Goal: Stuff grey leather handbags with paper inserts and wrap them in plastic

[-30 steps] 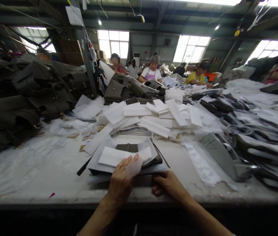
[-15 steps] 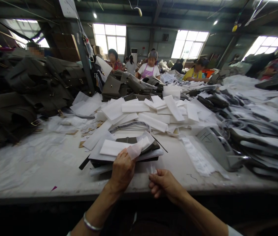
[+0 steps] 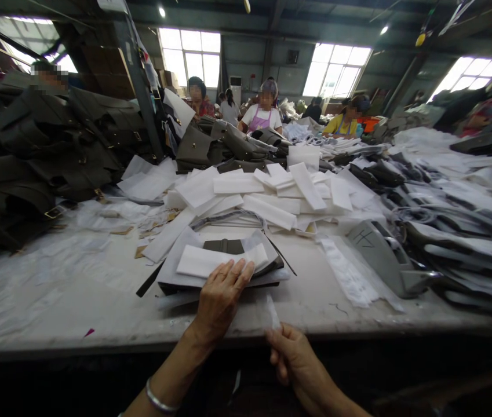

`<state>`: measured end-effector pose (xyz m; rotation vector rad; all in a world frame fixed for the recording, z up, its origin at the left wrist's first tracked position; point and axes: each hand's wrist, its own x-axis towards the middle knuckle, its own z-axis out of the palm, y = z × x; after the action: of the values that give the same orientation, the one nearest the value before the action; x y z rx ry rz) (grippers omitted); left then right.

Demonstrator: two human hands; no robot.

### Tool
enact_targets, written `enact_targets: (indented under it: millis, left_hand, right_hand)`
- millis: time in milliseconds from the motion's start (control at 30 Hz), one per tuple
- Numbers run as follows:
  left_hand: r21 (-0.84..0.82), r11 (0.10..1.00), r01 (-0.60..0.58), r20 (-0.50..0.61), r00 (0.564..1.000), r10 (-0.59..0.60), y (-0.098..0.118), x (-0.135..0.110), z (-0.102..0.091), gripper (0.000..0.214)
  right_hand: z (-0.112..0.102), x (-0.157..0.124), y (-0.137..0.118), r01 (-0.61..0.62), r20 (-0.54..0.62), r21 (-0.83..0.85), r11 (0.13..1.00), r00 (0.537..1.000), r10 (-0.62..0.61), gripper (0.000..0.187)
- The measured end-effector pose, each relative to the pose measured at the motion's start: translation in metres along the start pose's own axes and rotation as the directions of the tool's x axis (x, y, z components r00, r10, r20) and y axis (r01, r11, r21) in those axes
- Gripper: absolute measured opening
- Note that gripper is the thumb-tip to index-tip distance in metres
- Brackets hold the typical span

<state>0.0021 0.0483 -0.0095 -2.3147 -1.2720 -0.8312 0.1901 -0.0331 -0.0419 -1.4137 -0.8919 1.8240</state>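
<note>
plastic film (image 3: 271,311) in right hand (image 3: 294,360) at table edge (image 3: 98,343)

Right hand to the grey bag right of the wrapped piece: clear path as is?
Probably yes. Only bare table and a flat white paper strip lie between the right hand and the grey bag, nothing tall. But it already pinches a translucent strip, so the grip is not free.

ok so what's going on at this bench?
A person works at a cluttered table. The left hand lies flat on a white sheet laid over a flat dark bag. The right hand pinches a translucent strip at the near edge. Behind lie stacked white sheets; other people work farther back.
</note>
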Motion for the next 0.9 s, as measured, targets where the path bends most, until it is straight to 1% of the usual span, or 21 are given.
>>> enact_targets:
  millis: [33, 67, 100, 133, 167, 200, 233, 300, 333, 367, 400, 433, 467, 533, 567, 633, 700, 733, 767, 833, 900]
  left_hand:
    - [-0.001, 1.0, 0.005, 0.008, 1.0, -0.005, -0.001, 0.0, 0.0, 0.048]
    - [0.002, 1.0, 0.007, 0.009, 1.0, -0.007, -0.001, 0.001, -0.001, 0.048]
    - [0.009, 1.0, 0.003, 0.008, 1.0, -0.003, -0.002, 0.001, 0.0, 0.048]
    - [0.019, 1.0, -0.007, 0.007, 1.0, 0.007, -0.001, 0.0, 0.0, 0.047]
    - [0.03, 0.999, -0.024, 0.006, 1.0, 0.024, -0.001, -0.001, 0.001, 0.046]
    - [0.042, 0.998, -0.043, 0.007, 0.999, 0.043, 0.0, -0.003, 0.003, 0.046]
    - [0.052, 0.997, -0.061, 0.011, 0.998, 0.06, 0.001, -0.005, 0.004, 0.045]
    - [0.066, 0.995, -0.075, 0.019, 0.997, 0.074, 0.003, -0.009, 0.007, 0.045]
    - [0.069, 0.995, -0.072, 0.016, 0.997, 0.071, 0.003, -0.011, 0.008, 0.044]
    - [0.07, 0.995, -0.066, 0.011, 0.998, 0.066, 0.003, -0.011, 0.009, 0.044]
    - [0.069, 0.996, -0.059, 0.004, 0.998, 0.059, 0.003, -0.011, 0.009, 0.044]
    - [0.066, 0.996, -0.053, -0.003, 0.999, 0.053, 0.002, -0.011, 0.009, 0.044]
    - [0.062, 0.997, -0.048, -0.011, 0.999, 0.048, 0.001, -0.009, 0.009, 0.045]
    - [0.05, 0.998, -0.04, -0.022, 0.999, 0.041, -0.001, -0.006, 0.007, 0.046]
    - [0.043, 0.998, -0.036, -0.024, 0.999, 0.037, -0.002, -0.005, 0.006, 0.046]
    - [0.034, 0.999, -0.03, -0.026, 0.999, 0.03, -0.003, -0.001, 0.003, 0.046]
    - [0.029, 0.999, -0.021, -0.024, 0.999, 0.022, -0.003, 0.002, 0.0, 0.046]
    - [0.026, 1.0, -0.018, -0.022, 1.0, 0.018, -0.004, 0.003, -0.002, 0.046]
    - [0.021, 1.0, -0.015, -0.023, 1.0, 0.015, -0.004, 0.005, -0.004, 0.046]
    - [0.012, 1.0, -0.011, -0.027, 1.0, 0.011, -0.005, 0.008, -0.007, 0.047]
    - [0.009, 1.0, -0.006, -0.034, 0.999, 0.006, -0.006, 0.01, -0.008, 0.05]
  right_hand:
    - [0.0, -0.005, -0.001, -0.002, 0.056, -0.117, 0.993, 0.998, 0.009, 0.053]
    - [0.0, -0.009, -0.004, 0.024, 0.099, -0.247, 0.969, 0.995, 0.0, 0.049]
    - [-0.001, -0.013, -0.011, 0.082, 0.118, -0.36, 0.929, 0.992, -0.042, 0.046]
    - [-0.002, -0.017, -0.019, 0.163, 0.107, -0.437, 0.884, 0.986, -0.128, 0.044]
    - [-0.004, -0.019, -0.031, 0.261, 0.075, -0.48, 0.838, 0.964, -0.257, 0.043]
    - [-0.008, -0.019, -0.045, 0.363, 0.036, -0.499, 0.787, 0.916, -0.4, 0.043]
    - [-0.012, -0.018, -0.059, 0.448, 0.0, -0.502, 0.739, 0.855, -0.518, 0.043]
    - [-0.026, -0.012, -0.087, 0.552, -0.072, -0.509, 0.661, 0.738, -0.671, 0.042]
    - [-0.034, -0.007, -0.098, 0.576, -0.109, -0.523, 0.628, 0.686, -0.72, 0.04]
    - [-0.044, 0.0, -0.106, 0.582, -0.149, -0.54, 0.608, 0.644, -0.75, 0.038]
    - [-0.054, 0.008, -0.111, 0.571, -0.186, -0.562, 0.598, 0.618, -0.764, 0.036]
    - [-0.064, 0.017, -0.113, 0.542, -0.209, -0.591, 0.598, 0.613, -0.762, 0.033]
    - [-0.074, 0.027, -0.113, 0.494, -0.219, -0.626, 0.603, 0.631, -0.744, 0.031]
    - [-0.088, 0.047, -0.108, 0.365, -0.204, -0.715, 0.597, 0.707, -0.677, 0.031]
    - [-0.092, 0.056, -0.105, 0.3, -0.18, -0.767, 0.567, 0.748, -0.639, 0.033]
    - [-0.091, 0.069, -0.101, 0.199, -0.115, -0.865, 0.46, 0.814, -0.569, 0.032]
    - [-0.084, 0.078, -0.103, 0.145, -0.052, -0.936, 0.321, 0.844, -0.534, 0.029]
    - [-0.08, 0.081, -0.106, 0.128, -0.032, -0.954, 0.27, 0.854, -0.519, 0.029]
    - [-0.075, 0.083, -0.11, 0.116, -0.021, -0.963, 0.243, 0.866, -0.5, 0.031]
    - [-0.069, 0.087, -0.119, 0.112, -0.012, -0.963, 0.244, 0.889, -0.457, 0.034]
    - [-0.067, 0.091, -0.126, 0.119, -0.004, -0.952, 0.283, 0.917, -0.398, 0.03]
